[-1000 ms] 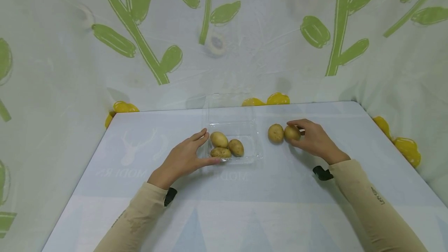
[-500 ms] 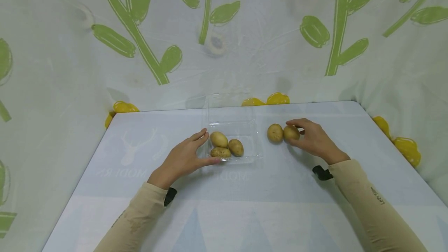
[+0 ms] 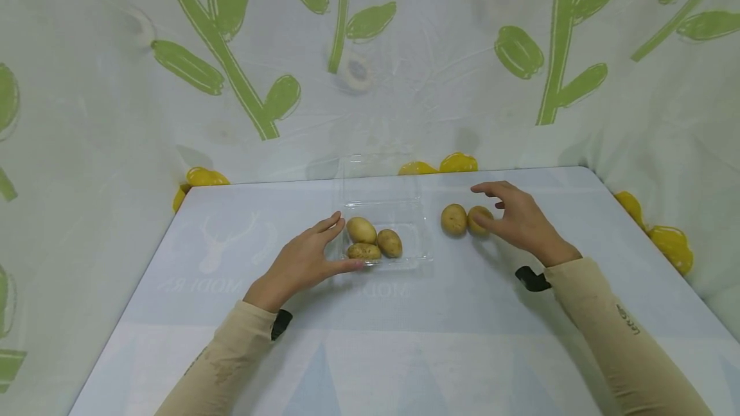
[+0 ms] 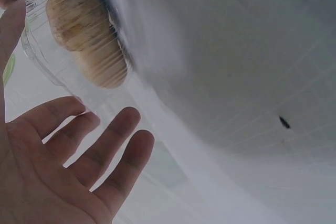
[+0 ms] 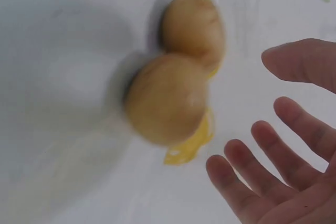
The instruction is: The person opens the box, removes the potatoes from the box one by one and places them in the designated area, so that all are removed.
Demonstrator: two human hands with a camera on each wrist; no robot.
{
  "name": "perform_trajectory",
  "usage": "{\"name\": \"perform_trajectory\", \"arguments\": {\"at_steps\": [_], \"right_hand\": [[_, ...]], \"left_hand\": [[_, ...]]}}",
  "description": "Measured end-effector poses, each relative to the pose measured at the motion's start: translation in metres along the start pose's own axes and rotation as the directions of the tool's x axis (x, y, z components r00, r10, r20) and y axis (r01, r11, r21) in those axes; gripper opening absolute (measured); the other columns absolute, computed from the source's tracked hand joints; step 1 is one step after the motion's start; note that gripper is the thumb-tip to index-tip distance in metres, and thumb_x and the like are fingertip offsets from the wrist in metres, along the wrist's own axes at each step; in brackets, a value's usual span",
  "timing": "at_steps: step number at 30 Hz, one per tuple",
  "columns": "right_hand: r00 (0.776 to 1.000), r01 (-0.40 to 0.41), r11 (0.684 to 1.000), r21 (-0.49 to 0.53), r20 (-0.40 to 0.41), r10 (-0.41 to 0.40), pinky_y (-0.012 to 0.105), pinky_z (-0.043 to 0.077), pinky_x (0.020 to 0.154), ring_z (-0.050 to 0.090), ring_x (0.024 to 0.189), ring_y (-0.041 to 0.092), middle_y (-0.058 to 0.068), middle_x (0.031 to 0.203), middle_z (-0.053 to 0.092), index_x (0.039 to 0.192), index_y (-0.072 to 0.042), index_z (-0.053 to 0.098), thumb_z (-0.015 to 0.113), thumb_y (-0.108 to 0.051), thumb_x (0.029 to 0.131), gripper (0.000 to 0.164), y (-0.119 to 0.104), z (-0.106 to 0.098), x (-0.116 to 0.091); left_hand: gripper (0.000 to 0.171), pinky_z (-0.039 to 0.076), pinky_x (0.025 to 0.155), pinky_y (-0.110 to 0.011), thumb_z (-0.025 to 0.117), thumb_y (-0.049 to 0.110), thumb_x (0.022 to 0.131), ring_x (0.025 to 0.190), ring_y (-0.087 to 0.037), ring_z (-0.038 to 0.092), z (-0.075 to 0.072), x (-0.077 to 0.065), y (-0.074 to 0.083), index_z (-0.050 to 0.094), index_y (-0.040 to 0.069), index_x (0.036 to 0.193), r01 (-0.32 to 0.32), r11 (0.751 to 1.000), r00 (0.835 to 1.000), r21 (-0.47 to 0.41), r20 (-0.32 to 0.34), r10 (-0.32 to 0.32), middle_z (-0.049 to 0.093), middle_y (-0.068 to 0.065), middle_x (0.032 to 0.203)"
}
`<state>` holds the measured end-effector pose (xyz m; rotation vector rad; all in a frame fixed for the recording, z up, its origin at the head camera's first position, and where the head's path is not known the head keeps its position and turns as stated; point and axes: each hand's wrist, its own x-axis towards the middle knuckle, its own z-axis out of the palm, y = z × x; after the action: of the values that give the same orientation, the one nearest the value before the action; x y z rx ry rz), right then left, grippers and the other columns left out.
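A clear plastic container with a hinged lid raised at the back stands on the table. Inside its left part lie three potatoes: a pale one, a speckled one in front and a browner one. At the container's left front corner, my left hand touches the rim with thumb and spread fingers. To the right, two more potatoes, a left one and a right one, sit side by side. My right hand is spread beside the right potato, holding nothing; its thumb partly hides that potato in the head view.
The white table has faint printed patterns and a straight back edge. White curtains with green leaves and yellow flowers hang behind it and at both sides.
My right hand's fingers have spread and lifted away from the right potato, which stays on the table. The left hand and container have not moved.
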<state>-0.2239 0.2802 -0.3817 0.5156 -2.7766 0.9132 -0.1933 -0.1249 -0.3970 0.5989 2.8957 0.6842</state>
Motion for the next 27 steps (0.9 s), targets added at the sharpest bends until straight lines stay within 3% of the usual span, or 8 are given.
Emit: {"name": "perform_trajectory", "arguments": {"at_steps": [7, 18, 27], "right_hand": [[0.998, 0.064, 0.996, 0.055, -0.018, -0.063, 0.047, 0.055, 0.093, 0.060, 0.118, 0.029, 0.008, 0.132, 0.062, 0.135, -0.007, 0.061, 0.079, -0.005, 0.087, 0.051, -0.025, 0.006, 0.006], [0.984, 0.160, 0.979, 0.130, 0.064, -0.169, 0.041, 0.057, 0.091, 0.064, 0.114, 0.025, 0.008, 0.136, 0.061, 0.138, -0.008, 0.060, 0.074, -0.005, 0.091, 0.049, -0.059, 0.025, 0.017], [0.953, 0.269, 0.957, 0.111, 0.114, -0.281, 0.039, 0.058, 0.088, 0.065, 0.113, 0.026, 0.010, 0.133, 0.064, 0.136, -0.005, 0.061, 0.077, -0.005, 0.089, 0.049, -0.075, 0.047, 0.026]], "left_hand": [[0.103, 0.037, 0.113, -0.052, 0.069, 0.073, 0.081, 0.147, -0.028, 0.035, 0.001, 0.001, -0.001, 0.037, 0.013, 0.158, -0.007, 1.000, 1.000, 0.005, -0.005, 0.007, 0.026, 0.003, 0.166], [0.102, 0.037, 0.113, -0.052, 0.070, 0.072, 0.081, 0.147, -0.028, 0.035, 0.001, 0.001, 0.000, 0.037, 0.013, 0.157, -0.007, 1.000, 1.000, -0.007, -0.011, 0.007, 0.026, 0.004, 0.166], [0.102, 0.038, 0.113, -0.051, 0.071, 0.071, 0.081, 0.147, -0.028, 0.036, 0.000, 0.000, 0.001, 0.038, 0.012, 0.157, -0.006, 1.000, 1.000, -0.003, -0.007, 0.006, 0.028, 0.002, 0.165]]}}
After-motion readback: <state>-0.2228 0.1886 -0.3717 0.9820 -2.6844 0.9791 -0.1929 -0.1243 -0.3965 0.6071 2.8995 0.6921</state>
